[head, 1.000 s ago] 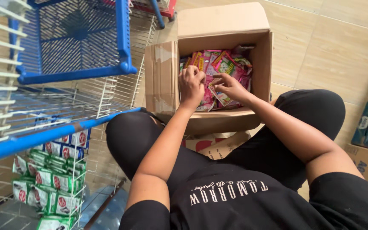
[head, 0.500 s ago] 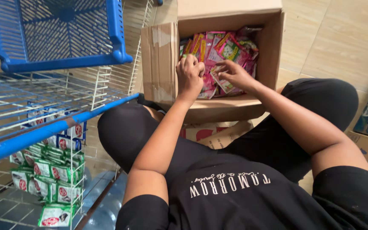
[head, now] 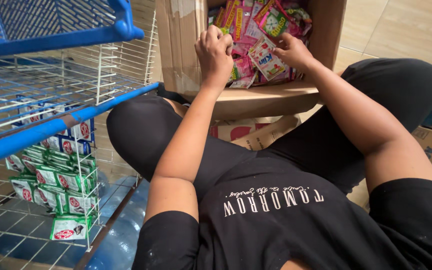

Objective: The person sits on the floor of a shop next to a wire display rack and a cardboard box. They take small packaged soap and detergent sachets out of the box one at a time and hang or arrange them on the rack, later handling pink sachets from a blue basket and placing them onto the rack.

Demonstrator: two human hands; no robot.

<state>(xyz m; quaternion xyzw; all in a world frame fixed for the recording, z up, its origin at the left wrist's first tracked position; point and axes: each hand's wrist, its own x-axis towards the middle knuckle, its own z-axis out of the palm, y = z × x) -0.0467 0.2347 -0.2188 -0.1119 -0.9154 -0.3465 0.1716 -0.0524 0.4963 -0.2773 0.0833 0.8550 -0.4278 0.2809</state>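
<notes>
Reaching into cardboard box (head: 256,100): left hand (head: 215,50) fisted over sachets (head: 246,30); right hand (head: 292,51) pinching sachet (head: 265,57).

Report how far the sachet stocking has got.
Done: green sachets already stand in rows on the lower wire shelf. In hand: the left hand and right hand are both inside the cardboard box, gripping pink sachets. Left: the box looks well filled, and the upper shelf shows no sachets.
</notes>
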